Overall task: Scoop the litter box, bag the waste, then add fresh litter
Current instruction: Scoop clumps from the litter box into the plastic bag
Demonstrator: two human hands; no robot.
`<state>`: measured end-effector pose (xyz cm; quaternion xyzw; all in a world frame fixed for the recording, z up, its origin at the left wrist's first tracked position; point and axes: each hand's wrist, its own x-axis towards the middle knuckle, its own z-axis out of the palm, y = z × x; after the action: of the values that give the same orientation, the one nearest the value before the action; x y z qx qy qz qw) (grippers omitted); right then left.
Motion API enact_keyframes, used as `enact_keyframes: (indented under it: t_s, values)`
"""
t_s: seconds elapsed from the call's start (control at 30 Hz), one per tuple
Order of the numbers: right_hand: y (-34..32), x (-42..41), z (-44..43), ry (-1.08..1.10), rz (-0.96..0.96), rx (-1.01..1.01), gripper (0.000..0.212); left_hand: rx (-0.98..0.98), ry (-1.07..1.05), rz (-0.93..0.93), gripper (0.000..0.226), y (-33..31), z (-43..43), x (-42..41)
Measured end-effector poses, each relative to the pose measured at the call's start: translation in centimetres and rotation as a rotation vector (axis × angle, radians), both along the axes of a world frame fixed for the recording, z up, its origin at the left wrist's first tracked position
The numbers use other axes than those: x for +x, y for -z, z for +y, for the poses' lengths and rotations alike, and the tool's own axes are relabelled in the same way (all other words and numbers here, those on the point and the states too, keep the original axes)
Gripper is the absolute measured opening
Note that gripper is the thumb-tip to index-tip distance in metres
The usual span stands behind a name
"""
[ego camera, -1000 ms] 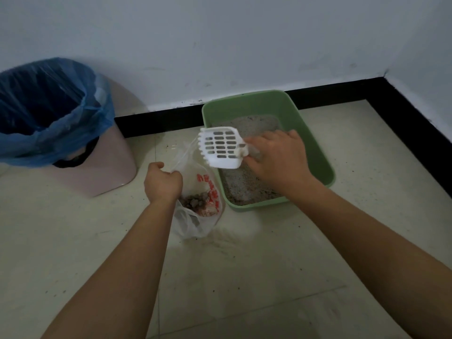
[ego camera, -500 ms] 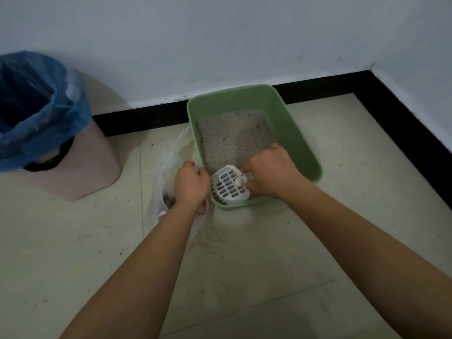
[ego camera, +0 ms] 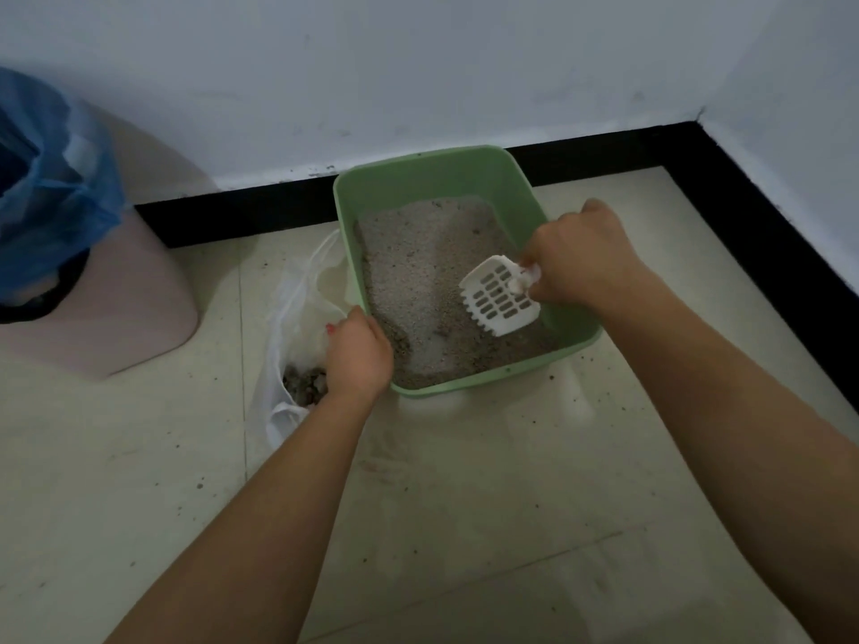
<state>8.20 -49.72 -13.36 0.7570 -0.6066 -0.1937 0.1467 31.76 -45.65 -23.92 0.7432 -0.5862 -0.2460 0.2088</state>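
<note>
My right grip [ego camera: 581, 258] clasps the scoop [ego camera: 499, 295] over the litter box [ego camera: 432, 169]; my left grip [ego camera: 358, 350] holds the bag [ego camera: 297, 295] beside it. Some clumps [ego camera: 304, 385] lie bagged; scooping seems unfinished, fresh litter not yet added.

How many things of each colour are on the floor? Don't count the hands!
Green: 1, the litter box
White: 2, the scoop and the bag
Pink: 1, the bin
Blue: 1, the liner in the bin
Total: 5
</note>
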Motion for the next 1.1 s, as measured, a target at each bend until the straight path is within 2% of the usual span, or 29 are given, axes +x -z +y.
enact_keyframes:
  t_s: [0.07, 0.2, 0.33, 0.4, 0.5, 0.77, 0.9, 1.1]
  values:
    - [0.4, -0.5, -0.2, 0.011, 0.047, 0.034, 0.023, 0.006, -0.003, -0.044, 0.025, 0.1, 0.4, -0.4]
    - [1.4, -1.6, -0.4, 0.055, 0.098, 0.058, 0.025, -0.015, -0.062, -0.056, 0.044, 0.4, 1.1, -1.3]
    - [2.2, -1.8, -0.4, 0.098, 0.185, 0.091, 0.029, -0.024, -0.134, -0.050, 0.045, 1.0, 1.1, -1.8]
    - [2.8, -2.2, -0.5, 0.132, 0.109, 0.132, 0.028, -0.050, -0.145, -0.038, 0.045, 1.2, 1.2, -1.9]
    - [4.0, -2.5, -0.6, 0.192, -0.193, 0.259, 0.029, -0.065, -0.162, -0.026, 0.044, 1.6, 1.1, -1.8]
    - [8.0, -1.1, 1.2, 0.205, -0.555, 0.185, 0.034, -0.121, -0.184, 0.042, 0.042, 2.1, 1.1, -1.8]
    - [9.8, 0.5, 1.9, 0.218, -0.659, 0.151, 0.033, -0.114, -0.191, 0.116, 0.045, 2.4, 1.1, -1.6]
    - [11.2, 2.2, 2.1, 0.132, -0.615, 0.079, 0.034, -0.115, -0.195, 0.184, 0.045, 2.2, 1.2, -1.7]
